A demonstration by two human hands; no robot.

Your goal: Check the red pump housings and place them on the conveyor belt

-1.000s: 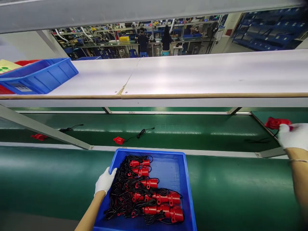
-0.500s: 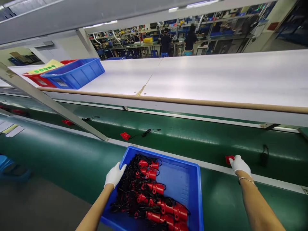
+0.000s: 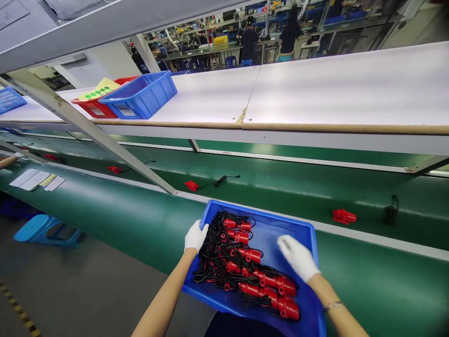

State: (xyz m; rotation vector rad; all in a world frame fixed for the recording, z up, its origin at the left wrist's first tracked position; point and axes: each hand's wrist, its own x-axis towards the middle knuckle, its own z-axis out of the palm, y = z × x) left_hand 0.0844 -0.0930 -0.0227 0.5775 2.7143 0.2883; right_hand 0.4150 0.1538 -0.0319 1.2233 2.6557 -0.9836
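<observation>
A blue plastic tray (image 3: 298, 221) is on the green work surface in front of me, its near end by my body. Inside it, several red plastic devices with bundled black cords (image 3: 250, 255) lie in rows, mostly toward the left and near side. My left hand (image 3: 195, 236), in a white glove, grips the tray's left rim with the thumb over the edge. Above the tray's bare right part is my white-gloved right hand (image 3: 298, 258), fingers stretched out and slightly blurred, with nothing visible in it. Another red device (image 3: 344, 216) lies on the green belt beyond the tray.
Along the green belt (image 3: 280, 196) lie more red devices, one a red device (image 3: 191, 186) with its cord. A white shelf (image 3: 315, 89) crosses above, carrying a blue bin (image 3: 140, 96) and a red bin (image 3: 94, 107). A slanted post (image 3: 115, 145) stands left. Papers (image 3: 35, 179) and a blue stool (image 3: 45, 229) are left.
My right hand has left the red device on the belt and moved left and nearer, over the tray. The left hand still holds the rim; the view has shifted.
</observation>
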